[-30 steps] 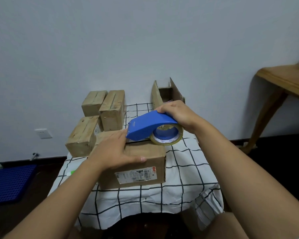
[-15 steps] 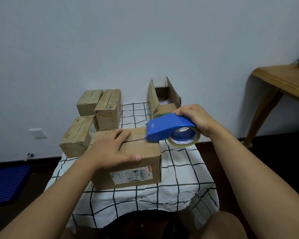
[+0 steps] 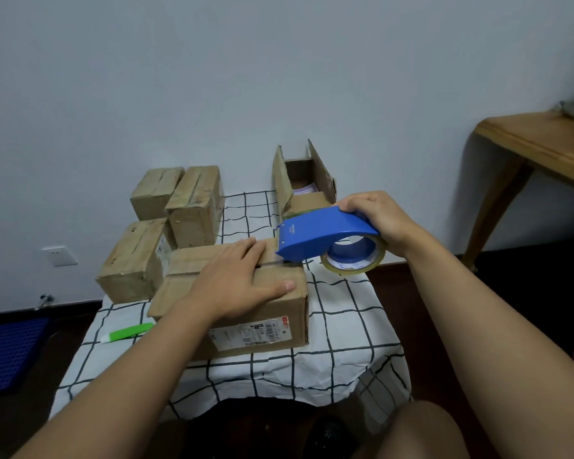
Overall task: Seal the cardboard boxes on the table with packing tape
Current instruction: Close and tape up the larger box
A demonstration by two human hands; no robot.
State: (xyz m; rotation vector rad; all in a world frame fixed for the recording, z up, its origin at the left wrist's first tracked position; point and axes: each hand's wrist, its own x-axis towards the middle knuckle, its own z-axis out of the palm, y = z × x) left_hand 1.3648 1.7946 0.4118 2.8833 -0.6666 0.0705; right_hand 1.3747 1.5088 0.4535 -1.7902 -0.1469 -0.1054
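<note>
One cardboard box [image 3: 265, 313] sat at the near edge of the checked tablecloth [image 3: 345, 326], its top flaps closed. Flat on it lay the left hand [image 3: 236, 283], fingers straight and pressing. At its right end the right hand [image 3: 375, 217] gripped a blue tape dispenser [image 3: 318, 236], wrist raised. Behind stood three taped boxes [image 3: 166, 220] and an open box [image 3: 302, 183].

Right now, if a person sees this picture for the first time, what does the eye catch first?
First, the blue tape dispenser held by the right hand at the right end of the nearest box. Next, the left hand pressing flat on that box's top. Behind stand three closed boxes at left and an open box.
</note>
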